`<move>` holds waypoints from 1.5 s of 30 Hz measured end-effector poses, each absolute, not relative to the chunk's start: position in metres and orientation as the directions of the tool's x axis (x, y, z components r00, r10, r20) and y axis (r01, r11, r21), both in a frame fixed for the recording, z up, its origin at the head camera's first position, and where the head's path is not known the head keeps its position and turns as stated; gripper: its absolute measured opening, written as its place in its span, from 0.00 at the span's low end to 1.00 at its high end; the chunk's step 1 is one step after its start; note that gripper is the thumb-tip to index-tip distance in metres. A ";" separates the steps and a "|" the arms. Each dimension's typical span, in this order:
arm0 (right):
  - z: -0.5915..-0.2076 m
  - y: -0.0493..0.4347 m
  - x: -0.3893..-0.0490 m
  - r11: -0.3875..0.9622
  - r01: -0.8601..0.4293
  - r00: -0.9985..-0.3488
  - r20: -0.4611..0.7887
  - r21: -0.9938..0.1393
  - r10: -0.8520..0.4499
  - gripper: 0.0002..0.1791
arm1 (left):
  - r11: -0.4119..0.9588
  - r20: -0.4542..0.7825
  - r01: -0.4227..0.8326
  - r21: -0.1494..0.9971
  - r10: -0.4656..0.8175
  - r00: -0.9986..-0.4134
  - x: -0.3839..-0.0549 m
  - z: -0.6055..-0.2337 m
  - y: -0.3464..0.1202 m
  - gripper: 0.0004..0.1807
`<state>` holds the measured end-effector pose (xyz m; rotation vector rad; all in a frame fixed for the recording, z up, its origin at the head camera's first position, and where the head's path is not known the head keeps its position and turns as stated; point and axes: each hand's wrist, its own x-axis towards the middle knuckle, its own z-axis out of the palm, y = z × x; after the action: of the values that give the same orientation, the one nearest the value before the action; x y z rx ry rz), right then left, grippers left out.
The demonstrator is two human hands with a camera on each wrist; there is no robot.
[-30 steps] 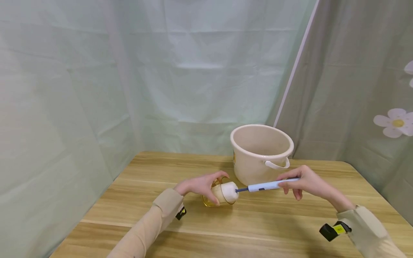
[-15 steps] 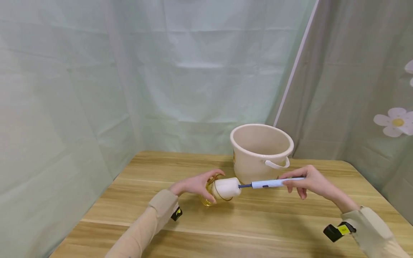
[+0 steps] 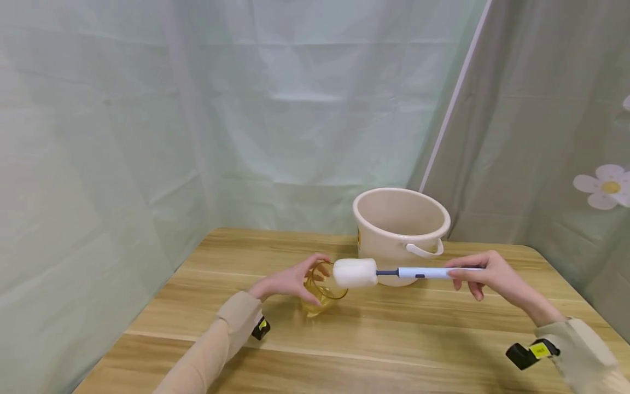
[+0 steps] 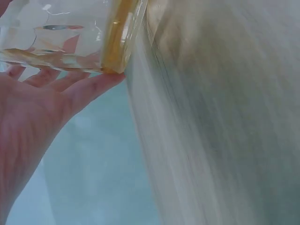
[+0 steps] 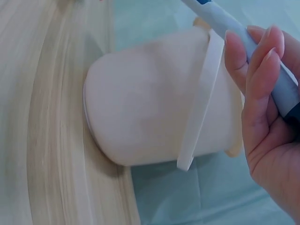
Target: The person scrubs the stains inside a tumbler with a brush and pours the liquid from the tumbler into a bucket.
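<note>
My left hand (image 3: 294, 282) grips an amber glass cup (image 3: 320, 295) from its far and near sides, tilted with its mouth toward the right. In the left wrist view the fingers lie along the wall of the cup (image 4: 70, 37). My right hand (image 3: 487, 273) pinches the light blue handle (image 3: 428, 272) of a sponge cup brush. Its white sponge head (image 3: 355, 272) is outside the cup, right beside the mouth and overlapping the rim in the head view. From the right wrist, the brush handle (image 5: 234, 26) runs between thumb and fingers.
A cream bucket (image 3: 384, 241) with a white carry handle (image 3: 424, 251) stands at the back of the wooden table (image 3: 275, 350), behind the brush. Pale curtains (image 3: 315, 120) hang behind and at both sides of the table.
The sponge head has come out of the cup as my right hand moved right with the brush. My left hand shifted left a little, and the cup's mouth tipped upward.
</note>
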<state>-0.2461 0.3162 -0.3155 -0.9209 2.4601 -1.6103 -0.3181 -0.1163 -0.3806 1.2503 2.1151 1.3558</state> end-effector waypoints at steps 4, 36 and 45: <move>-0.318 0.325 -0.245 0.285 -0.433 -0.828 0.251 -0.855 -0.502 0.10 | 0.135 0.146 0.423 0.896 0.810 -0.568 -0.316 -0.383 -0.122 0.48; -0.382 0.343 -0.256 0.317 -0.241 -0.851 0.043 -0.917 -0.523 0.13 | 0.090 0.107 0.276 0.957 0.773 -0.625 -0.311 -0.394 -0.141 0.49; -0.396 0.344 -0.257 0.347 -0.361 -0.800 0.096 -0.866 -0.593 0.07 | 0.039 0.112 0.225 0.973 0.777 -0.619 -0.313 -0.400 -0.145 0.49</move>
<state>-0.2568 0.3441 -0.3957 -0.8590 2.3752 -1.4344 -0.3128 -0.1452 -0.4004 1.0095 1.8701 1.6126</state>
